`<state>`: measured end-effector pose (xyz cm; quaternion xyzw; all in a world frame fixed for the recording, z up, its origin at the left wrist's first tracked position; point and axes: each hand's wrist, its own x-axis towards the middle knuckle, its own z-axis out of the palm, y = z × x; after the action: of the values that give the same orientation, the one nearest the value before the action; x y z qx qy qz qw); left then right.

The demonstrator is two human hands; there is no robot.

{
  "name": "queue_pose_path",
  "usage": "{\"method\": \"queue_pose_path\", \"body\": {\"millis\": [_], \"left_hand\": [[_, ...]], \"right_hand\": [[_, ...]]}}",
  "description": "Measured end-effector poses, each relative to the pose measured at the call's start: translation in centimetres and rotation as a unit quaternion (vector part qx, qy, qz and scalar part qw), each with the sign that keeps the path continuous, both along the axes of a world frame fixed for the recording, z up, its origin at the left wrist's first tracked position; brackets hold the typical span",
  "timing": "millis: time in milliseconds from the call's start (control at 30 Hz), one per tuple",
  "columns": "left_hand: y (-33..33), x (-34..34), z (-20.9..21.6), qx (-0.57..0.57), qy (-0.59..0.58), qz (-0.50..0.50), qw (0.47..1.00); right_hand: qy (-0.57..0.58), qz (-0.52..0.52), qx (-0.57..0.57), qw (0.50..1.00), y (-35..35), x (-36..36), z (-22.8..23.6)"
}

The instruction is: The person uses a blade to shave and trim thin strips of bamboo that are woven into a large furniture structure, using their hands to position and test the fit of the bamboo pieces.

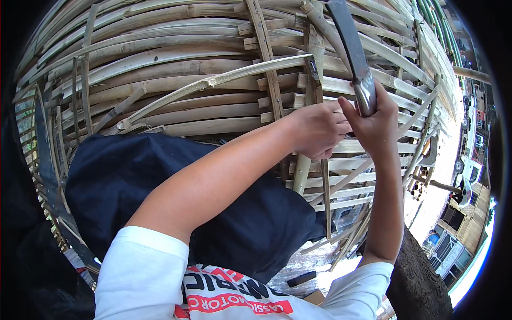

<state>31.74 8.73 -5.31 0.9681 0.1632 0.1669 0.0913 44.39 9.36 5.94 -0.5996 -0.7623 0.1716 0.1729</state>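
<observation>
My right hand (377, 121) is closed round the metal handle of a large machete (349, 40), whose dark, broad blade points up and away from me. Just left of it, my left hand (320, 129) has its fingers curled in, and what they pinch, if anything, is hidden. That hand lies over an upright bamboo pole (302, 173) and against slatted bamboo work. Long split bamboo slats (202, 68) run left to right before me. A narrow wooden batten (266, 58) with a row of small dots along it crosses them. One pale split strip (213, 81) slants over the slats.
Dark cloth (176, 176) covers my lap, close below my left forearm. A thick dark trunk (418, 277) stands at lower right. Loose strips (354, 237) lean beneath my right arm. Farther right are a bright ground, parked vehicles (469, 170) and green poles (434, 21).
</observation>
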Motion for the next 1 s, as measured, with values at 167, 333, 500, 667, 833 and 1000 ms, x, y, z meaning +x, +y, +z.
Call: {"method": "queue_pose_path", "body": {"millis": [167, 333, 500, 667, 833, 1000], "left_hand": [[-0.2, 0.2, -0.4, 0.024, -0.11, 0.019, 0.993], [-0.3, 0.0, -1.1, 0.019, -0.102, 0.019, 0.994], [-0.3, 0.2, -1.6, -0.003, -0.104, 0.024, 0.994], [-0.3, 0.4, -1.3, -0.024, -0.093, 0.01, 0.995], [-0.3, 0.2, -1.5, 0.002, -0.148, 0.018, 0.989], [-0.3, 0.1, -1.7, -0.033, -0.14, 0.002, 0.99]], "right_hand": [[0.014, 0.07, 0.004, 0.997, 4.6, -1.4, -0.6], [-0.014, 0.058, 0.012, 0.998, 5.6, -1.8, -2.2], [-0.007, 0.094, 0.105, 0.99, 4.4, -1.9, -4.4], [0.001, 0.074, 0.094, 0.993, 4.6, -2.6, -4.3], [-0.005, 0.066, 0.07, 0.995, 4.5, -2.9, -3.9], [0.023, 0.035, 0.083, 0.996, 3.9, -3.6, -4.2]]}}
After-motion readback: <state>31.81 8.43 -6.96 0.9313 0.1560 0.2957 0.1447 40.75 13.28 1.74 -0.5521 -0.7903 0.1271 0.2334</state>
